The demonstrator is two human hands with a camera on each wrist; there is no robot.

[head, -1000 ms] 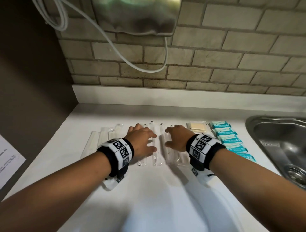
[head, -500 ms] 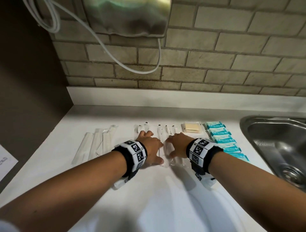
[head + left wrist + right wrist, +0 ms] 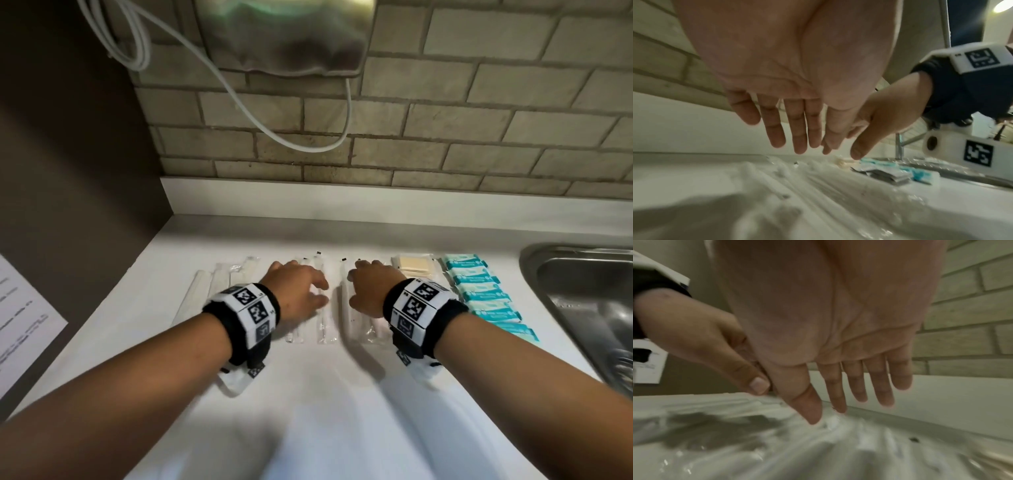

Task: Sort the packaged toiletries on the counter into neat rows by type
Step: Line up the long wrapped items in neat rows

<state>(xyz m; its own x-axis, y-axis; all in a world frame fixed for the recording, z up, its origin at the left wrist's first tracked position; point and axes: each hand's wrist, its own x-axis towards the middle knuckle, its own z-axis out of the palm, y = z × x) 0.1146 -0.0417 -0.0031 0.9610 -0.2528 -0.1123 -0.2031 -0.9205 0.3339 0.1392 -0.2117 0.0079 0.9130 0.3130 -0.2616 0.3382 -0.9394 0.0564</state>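
Long clear-wrapped toothbrush packets [image 3: 325, 308] lie side by side in the middle of the white counter [image 3: 325, 394]. My left hand [image 3: 299, 291] and right hand [image 3: 368, 287] hover flat over them, fingers straight, holding nothing. In the left wrist view my left hand [image 3: 797, 138] has its fingers spread just above the blurred packets [image 3: 789, 178]. In the right wrist view my right hand [image 3: 855, 394] reaches its fingertips down to the wrappers [image 3: 838, 434]. A row of paler long packets [image 3: 212, 287] lies to the left. A beige flat packet [image 3: 412, 265] and a row of teal sachets [image 3: 479, 291] lie to the right.
A steel sink [image 3: 589, 308] opens at the right edge of the counter. The brick wall [image 3: 445, 120] carries a hanging towel [image 3: 284, 37] and a white cable [image 3: 239, 102]. A dark side wall with a paper sheet [image 3: 20, 325] closes off the left.
Both hands stayed over the middle packets, drawing together half a second ago and now a little apart again. The head view shifted, so the counter sits further right in frame.
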